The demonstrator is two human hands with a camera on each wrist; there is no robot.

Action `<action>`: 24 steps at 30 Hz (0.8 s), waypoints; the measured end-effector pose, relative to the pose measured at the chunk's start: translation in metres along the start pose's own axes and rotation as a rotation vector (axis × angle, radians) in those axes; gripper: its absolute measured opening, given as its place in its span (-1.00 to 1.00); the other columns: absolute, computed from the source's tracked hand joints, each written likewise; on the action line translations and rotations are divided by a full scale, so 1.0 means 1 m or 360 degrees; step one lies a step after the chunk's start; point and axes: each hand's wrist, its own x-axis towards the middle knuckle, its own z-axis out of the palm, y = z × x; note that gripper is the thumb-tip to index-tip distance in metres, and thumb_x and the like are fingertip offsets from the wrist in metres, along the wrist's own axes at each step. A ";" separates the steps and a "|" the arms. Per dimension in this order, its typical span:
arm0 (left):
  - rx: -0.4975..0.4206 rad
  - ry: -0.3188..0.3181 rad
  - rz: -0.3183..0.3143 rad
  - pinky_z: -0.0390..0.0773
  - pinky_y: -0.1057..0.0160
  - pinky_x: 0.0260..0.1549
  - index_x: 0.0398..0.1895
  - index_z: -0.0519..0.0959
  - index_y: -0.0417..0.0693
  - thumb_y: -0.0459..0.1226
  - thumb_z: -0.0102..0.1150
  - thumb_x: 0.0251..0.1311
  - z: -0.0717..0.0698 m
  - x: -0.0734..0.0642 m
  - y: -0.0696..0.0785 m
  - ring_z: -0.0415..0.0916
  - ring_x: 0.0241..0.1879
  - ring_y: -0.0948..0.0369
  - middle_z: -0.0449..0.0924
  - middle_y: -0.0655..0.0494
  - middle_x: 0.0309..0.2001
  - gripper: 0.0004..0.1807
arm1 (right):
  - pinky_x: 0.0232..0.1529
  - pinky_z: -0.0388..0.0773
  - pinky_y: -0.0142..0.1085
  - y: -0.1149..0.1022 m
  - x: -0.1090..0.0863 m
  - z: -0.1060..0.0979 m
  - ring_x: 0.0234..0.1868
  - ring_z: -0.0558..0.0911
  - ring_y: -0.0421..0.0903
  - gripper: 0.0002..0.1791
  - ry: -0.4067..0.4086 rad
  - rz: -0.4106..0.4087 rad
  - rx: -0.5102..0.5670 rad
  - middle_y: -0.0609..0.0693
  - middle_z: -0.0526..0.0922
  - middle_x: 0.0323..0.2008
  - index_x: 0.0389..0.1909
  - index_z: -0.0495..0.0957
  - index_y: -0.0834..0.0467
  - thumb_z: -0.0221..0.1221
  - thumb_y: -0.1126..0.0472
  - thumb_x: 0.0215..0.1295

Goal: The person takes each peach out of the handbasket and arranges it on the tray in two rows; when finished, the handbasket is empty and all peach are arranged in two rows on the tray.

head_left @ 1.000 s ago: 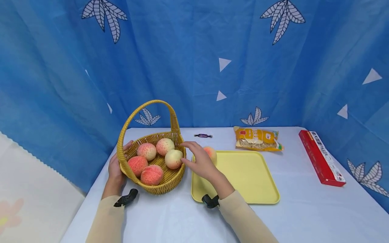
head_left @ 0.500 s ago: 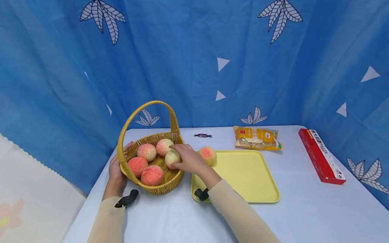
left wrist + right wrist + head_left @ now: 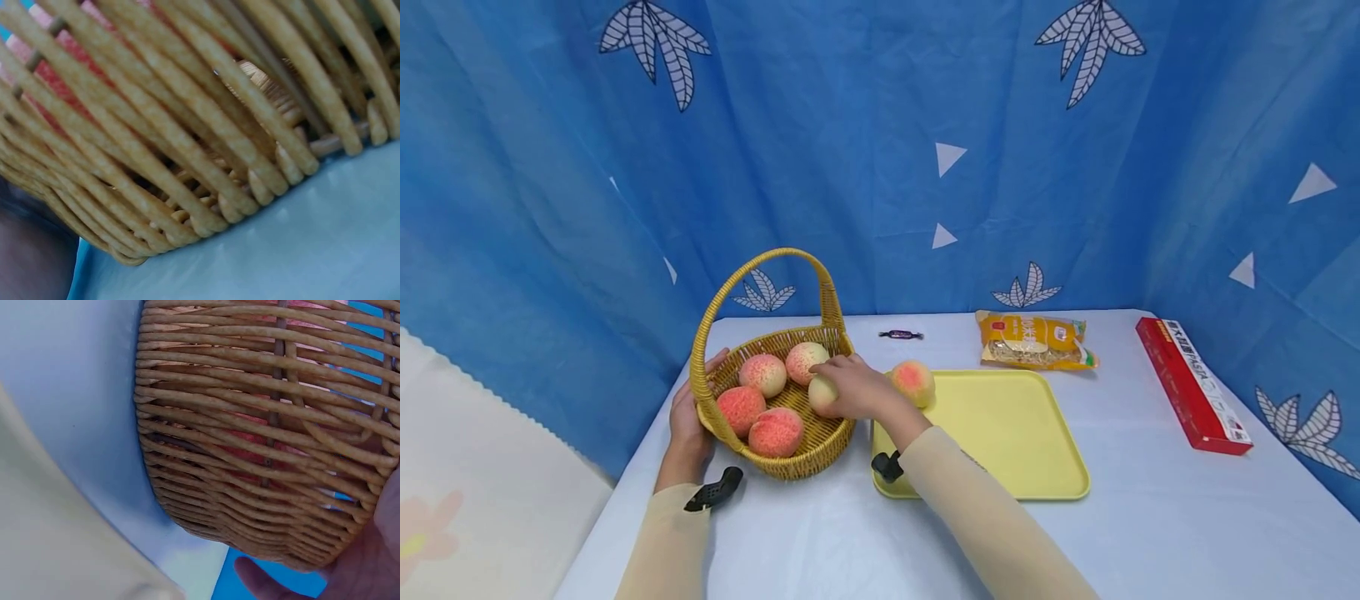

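Note:
A yellow wicker basket [image 3: 808,462] with a tall handle stands on the left of the table, several peaches inside. My left hand [image 3: 687,421] holds the basket's left side, its fingers along the outer wall below the handle. My right hand [image 3: 859,390] reaches over the right rim and grips a pale peach [image 3: 822,395], partly covering it. Beside that peach lie a speckled peach [image 3: 806,362] and a red peach [image 3: 776,432]. In the right wrist view, part of the right hand [image 3: 359,569] shows at the rim; its grip is out of sight there.
Right of the basket lies a yellow tray [image 3: 1000,433], with another peach [image 3: 913,382] at its back left corner. Behind are a wrapped candy [image 3: 901,335] and an orange food packet [image 3: 1036,341]. A red pasta box [image 3: 1193,386] lies far right, near the blue curtain [image 3: 880,167].
My right hand has moved left from beside the basket's rim and closed over the pale peach. The peach on the tray is now more exposed. The left hand stays on the basket.

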 end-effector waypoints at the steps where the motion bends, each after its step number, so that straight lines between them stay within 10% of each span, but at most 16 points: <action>1: 0.0004 0.0001 -0.0002 -0.17 0.10 0.60 0.43 0.39 0.00 -0.32 -0.25 0.49 0.000 0.000 0.000 0.00 0.56 0.25 0.31 0.30 0.49 -0.50 | 0.20 0.53 -0.02 -0.001 0.001 0.000 0.41 0.32 -0.03 -0.27 -0.0007 0.0010 -0.0033 -0.08 0.37 0.43 0.45 0.30 -0.26 0.30 -0.06 0.26; 15: 0.0018 0.0006 -0.0017 -0.09 0.15 0.59 0.44 0.38 -0.01 -0.25 -0.21 0.52 0.003 -0.007 0.003 0.02 0.56 0.25 0.29 0.27 0.50 -0.52 | 0.15 0.56 -0.02 -0.006 -0.001 0.007 0.37 0.39 -0.06 -0.31 0.0061 0.0057 -0.0068 -0.08 0.40 0.41 0.42 0.34 -0.24 0.31 -0.05 0.27; 24: 0.0002 -0.0010 0.0001 -0.12 0.13 0.60 0.43 0.38 -0.05 -0.26 -0.21 0.51 0.004 -0.007 0.005 0.01 0.57 0.25 0.30 0.25 0.50 -0.52 | 0.13 0.60 -0.03 -0.001 -0.007 0.008 0.32 0.48 0.00 -0.28 0.0245 -0.0156 0.0071 -0.08 0.36 0.41 0.46 0.27 -0.23 0.28 -0.10 0.31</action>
